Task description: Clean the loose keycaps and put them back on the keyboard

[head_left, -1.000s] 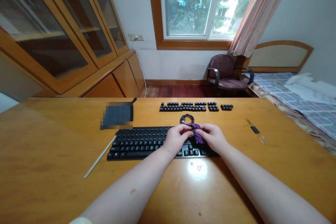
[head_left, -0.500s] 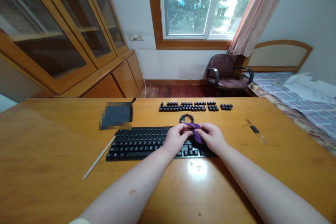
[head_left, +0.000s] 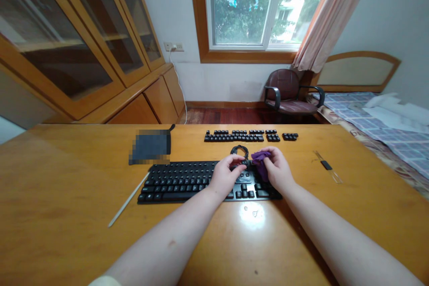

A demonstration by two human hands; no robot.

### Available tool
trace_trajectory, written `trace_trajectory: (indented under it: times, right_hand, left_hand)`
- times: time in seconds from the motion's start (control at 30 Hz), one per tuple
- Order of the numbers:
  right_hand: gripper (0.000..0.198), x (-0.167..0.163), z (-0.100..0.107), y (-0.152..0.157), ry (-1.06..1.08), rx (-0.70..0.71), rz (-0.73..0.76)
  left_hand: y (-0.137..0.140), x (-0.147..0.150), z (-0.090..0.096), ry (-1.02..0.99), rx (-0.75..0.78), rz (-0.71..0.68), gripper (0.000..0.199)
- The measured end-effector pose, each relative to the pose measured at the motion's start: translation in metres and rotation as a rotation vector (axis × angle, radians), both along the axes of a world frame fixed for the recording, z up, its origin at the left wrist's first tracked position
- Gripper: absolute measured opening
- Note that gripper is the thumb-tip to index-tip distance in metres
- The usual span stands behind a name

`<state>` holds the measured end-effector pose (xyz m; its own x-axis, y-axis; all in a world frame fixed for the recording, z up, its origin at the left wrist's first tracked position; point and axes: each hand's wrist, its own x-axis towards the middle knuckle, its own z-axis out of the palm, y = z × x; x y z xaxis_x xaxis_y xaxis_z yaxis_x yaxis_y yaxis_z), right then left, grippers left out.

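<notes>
A black keyboard [head_left: 181,190] lies on the desk under both my hands, with bare key positions in its upper rows and near its right part. My left hand [head_left: 228,173] is over its right half, thumb and fingertips curled around a small dark keycap [head_left: 244,162], partly hidden by the fingers. In my right hand [head_left: 279,170] a crumpled purple cloth [head_left: 261,161] is pinched, hanging over the keyboard's right end. Behind my left fingertips, a coiled black cable [head_left: 238,147] rests on the desk.
Removed keycaps [head_left: 234,137] stand in rows near the desk's far edge. A wire keycap puller [head_left: 326,165] lies right, a thin pale stick [head_left: 129,200] left, and a dark pouch [head_left: 150,146] behind the keyboard. Small spots [head_left: 254,213] mark the desk [head_left: 214,250] in front.
My hands have come apart. The right one has moved right and slightly up with the purple cloth, uncovering part of the keyboard; the left has stayed nearly in place.
</notes>
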<state>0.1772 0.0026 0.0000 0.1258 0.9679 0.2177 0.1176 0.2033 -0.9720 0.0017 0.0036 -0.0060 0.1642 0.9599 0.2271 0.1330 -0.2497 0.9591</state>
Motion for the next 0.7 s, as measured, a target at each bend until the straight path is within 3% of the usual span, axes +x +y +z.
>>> trace_trajectory:
  times: [0.27, 0.47, 0.7]
  right_hand:
    - [0.007, 0.008, 0.004, -0.009, -0.021, -0.063, 0.351]
    - [0.02, 0.0, 0.005, -0.01, -0.285, -0.05, 0.169]
    - [0.022, -0.003, 0.008, -0.009, -0.457, 0.038, 0.181]
  left_hand:
    - [0.0, 0.0, -0.001, -0.018, -0.007, 0.011, 0.02]
    - [0.0, 0.0, -0.002, -0.016, -0.01, 0.015, 0.023]
    - [0.0, 0.0, 0.0, -0.035, -0.022, -0.017, 0.023]
